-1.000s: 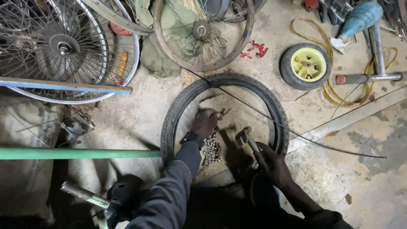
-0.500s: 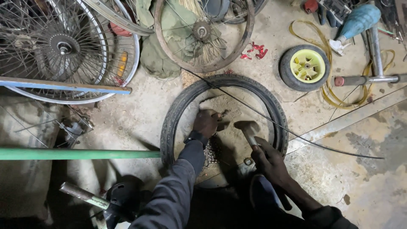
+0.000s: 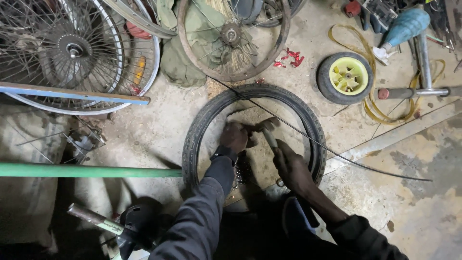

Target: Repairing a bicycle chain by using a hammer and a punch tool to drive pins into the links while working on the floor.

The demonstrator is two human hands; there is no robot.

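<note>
The hammer (image 3: 269, 132) in the right hand (image 3: 291, 168) meets the left hand (image 3: 234, 137).

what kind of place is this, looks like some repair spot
Most likely a small bicycle repair workshop, with the work done on a bare concrete floor. Spoked wheels lie about, a black tyre lies flat around the hands, and the right hand holds a hammer.

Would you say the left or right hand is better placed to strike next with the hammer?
Right, probably: the right hand already grips the hammer, whose head sits beside the left hand, which is pressed down inside the tyre.
</note>
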